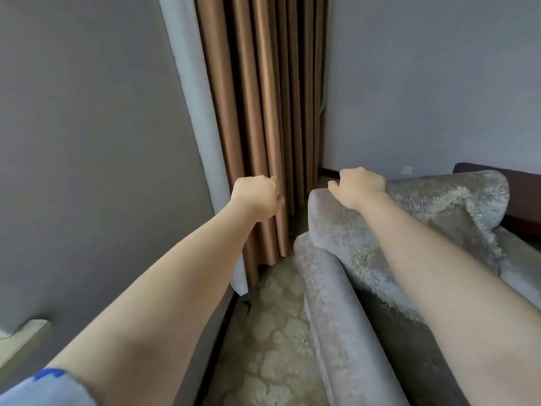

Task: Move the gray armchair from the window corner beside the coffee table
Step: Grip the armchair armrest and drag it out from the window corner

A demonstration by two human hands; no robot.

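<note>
1. the gray armchair stands in the corner, just right of the brown curtain and near the right-hand wall. its back and rolled arm face the viewer.
2. the right arm reaches out straight and bare over the chair. the right grip sits on the top corner of the chair back, knuckles up, with the fingers hooked over the far edge and the thumb stretched along the near side. it is closed on the upholstery.
3. the left arm stretches forward along the left wall, wrist level. the left grip is balled tight, its fingers wrapped round one fold of the curtain, back of the hand uppermost.
4. a fringed throw lies draped over the chair's back and seat, under the right forearm.
5. a strip of patterned floor shows between the chair's arm and the left wall.
6. a pale sleeve with a blue mark covers the left upper arm at the bottom corner.
7. a small wall socket sits low on the right-hand wall, beyond the chair.
</note>
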